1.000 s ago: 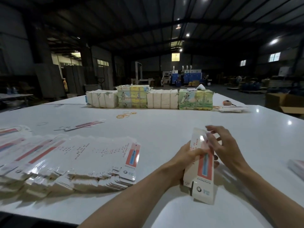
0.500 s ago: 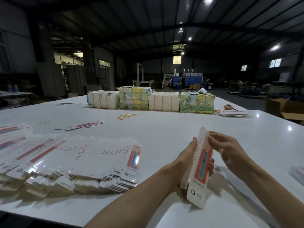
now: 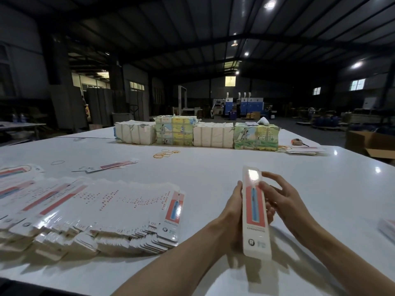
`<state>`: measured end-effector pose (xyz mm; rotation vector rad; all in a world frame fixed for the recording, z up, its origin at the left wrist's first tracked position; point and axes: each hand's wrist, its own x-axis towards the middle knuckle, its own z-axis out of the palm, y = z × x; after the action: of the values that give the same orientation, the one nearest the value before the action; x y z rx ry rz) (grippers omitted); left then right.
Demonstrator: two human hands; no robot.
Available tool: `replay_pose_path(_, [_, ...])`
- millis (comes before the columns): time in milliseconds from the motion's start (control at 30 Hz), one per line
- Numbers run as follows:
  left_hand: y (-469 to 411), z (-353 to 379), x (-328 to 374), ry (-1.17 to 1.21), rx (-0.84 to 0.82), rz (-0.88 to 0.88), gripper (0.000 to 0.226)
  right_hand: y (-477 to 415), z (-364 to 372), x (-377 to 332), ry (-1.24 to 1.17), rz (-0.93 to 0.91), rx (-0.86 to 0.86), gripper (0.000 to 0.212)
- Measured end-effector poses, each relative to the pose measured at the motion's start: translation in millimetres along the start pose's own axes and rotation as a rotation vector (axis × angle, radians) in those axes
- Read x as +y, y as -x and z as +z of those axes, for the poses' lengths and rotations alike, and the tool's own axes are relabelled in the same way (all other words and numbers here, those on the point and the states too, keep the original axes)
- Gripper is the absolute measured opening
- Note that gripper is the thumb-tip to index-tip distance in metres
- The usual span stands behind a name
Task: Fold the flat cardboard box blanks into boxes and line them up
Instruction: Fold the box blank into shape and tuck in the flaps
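The toothbrush box is held up off the white table at about 5 o'clock, its long axis running from 6 towards 12, printed face up. The left hand grips its left wall with the thumb laid along the edge. The right hand holds the right wall, thumb on the face and fingers curled round behind, with the forefinger reaching up towards the top end.

The tube looks squared up, so the risk lies in closing its ends. If the grip squeezes the long walls too hard, the thin card may bow or crease down the face. If a tuck flap goes in askew, it could buckle or tear at its score. A loose hold on the glossy surface could let the box slip and spring back flat. A wide elbow swing could also sweep the fanned stack of flat blanks at 8 o'clock and spill it.

Much here is unclear. Glare whites out the top end of the box, so I cannot tell whether that flap is tucked. The bottom end faces the camera edge-on and its closure is equally unreadable. The left fingers are hidden behind the box. A pale object at 3 o'clock is cut by the frame, perhaps finished boxes, though that is only a guess. The wrapped bundles at 12 o'clock and the rubber bands before them are dim, and their print is illegible.
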<state>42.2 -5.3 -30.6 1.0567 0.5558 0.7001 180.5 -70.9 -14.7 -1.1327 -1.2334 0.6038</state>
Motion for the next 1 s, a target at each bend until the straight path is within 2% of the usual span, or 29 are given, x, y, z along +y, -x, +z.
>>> replay_pose_path(100, [2,9,1,-0.088,0.061,0.043,0.056,0,-3,-2,0.016,-0.021,0.015,0.039])
replay_pose_path(200, [-1,11,-1,-0.167,0.123,0.209,0.032,-1,-6,-1,0.029,-0.029,0.002,0.039])
replay_pose_path(300, [2,12,-4,-0.238,0.125,0.335,0.025,-1,-7,-2,0.014,-0.037,0.015,0.040])
replay_pose_path(367, [6,14,-2,-0.259,0.117,0.373,0.037,-1,-8,-3,0.005,-0.042,0.030,0.041])
replay_pose_path(433, [4,17,-2,-0.251,0.045,0.356,0.066,-1,-9,-5,0.004,-0.040,0.033,0.042])
replay_pose_path(500, [3,19,-2,-0.284,-0.040,0.350,0.072,-1,-12,-6,-0.003,-0.023,0.024,0.040])
replay_pose_path(600, [0,15,-4,-0.379,-0.106,0.357,0.091,-3,-16,-5,-0.010,0.024,0.007,0.021])
replay_pose_path(700, [4,11,-5,-0.390,-0.118,0.312,0.092,-5,-18,-1,0.011,0.058,-0.032,0.010])
replay_pose_path(800, [7,12,-4,-0.389,-0.108,0.289,0.090,-5,-17,0,0.043,0.067,-0.052,0.010])
replay_pose_path(1000, [8,15,-3,-0.454,-0.055,0.297,0.090,-7,-18,1,0.018,0.035,-0.034,0.026])
